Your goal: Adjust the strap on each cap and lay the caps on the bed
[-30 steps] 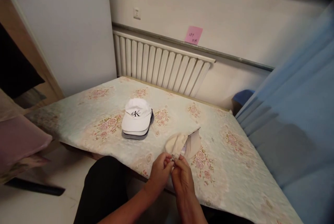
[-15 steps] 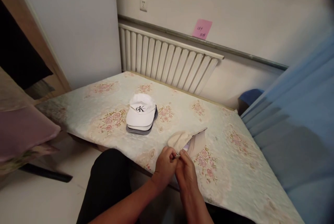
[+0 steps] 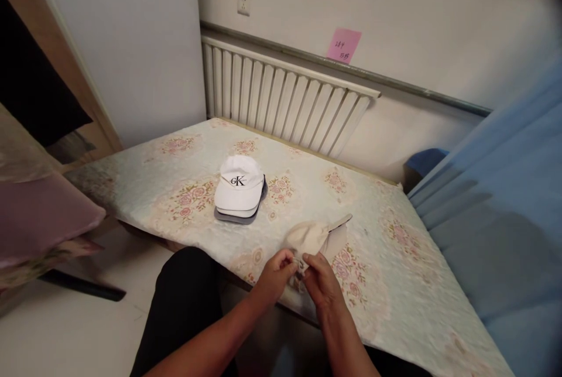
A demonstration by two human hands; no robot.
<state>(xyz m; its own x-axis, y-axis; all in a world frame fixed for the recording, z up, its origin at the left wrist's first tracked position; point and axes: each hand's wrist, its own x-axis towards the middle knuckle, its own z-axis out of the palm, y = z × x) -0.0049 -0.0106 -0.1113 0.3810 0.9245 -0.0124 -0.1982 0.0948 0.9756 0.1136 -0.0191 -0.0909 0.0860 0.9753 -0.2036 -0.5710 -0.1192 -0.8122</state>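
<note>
A cream baseball cap (image 3: 309,236) lies on its side near the front edge of the bed, its brim pointing up and right. My left hand (image 3: 277,271) pinches the cap's back strap from the left. On the other side, my right hand (image 3: 322,277) grips the strap, thumb on top. A small metallic piece, perhaps the buckle, shows between my fingers. Left of and behind my hands sits a stack of caps (image 3: 239,189); the top one is white with black letters, and grey and dark brims show beneath.
A floral bedspread (image 3: 307,189) covers the bed. Behind it stand a white radiator (image 3: 281,96) and a wall with a pink note (image 3: 343,46). A blue curtain (image 3: 496,207) hangs at right. Pink cloth (image 3: 44,213) is at left.
My hands have moved slightly apart, with the right hand shifting right. More of the strap and the metallic piece shows between them. The cap has turned a little; the stack has not moved.
</note>
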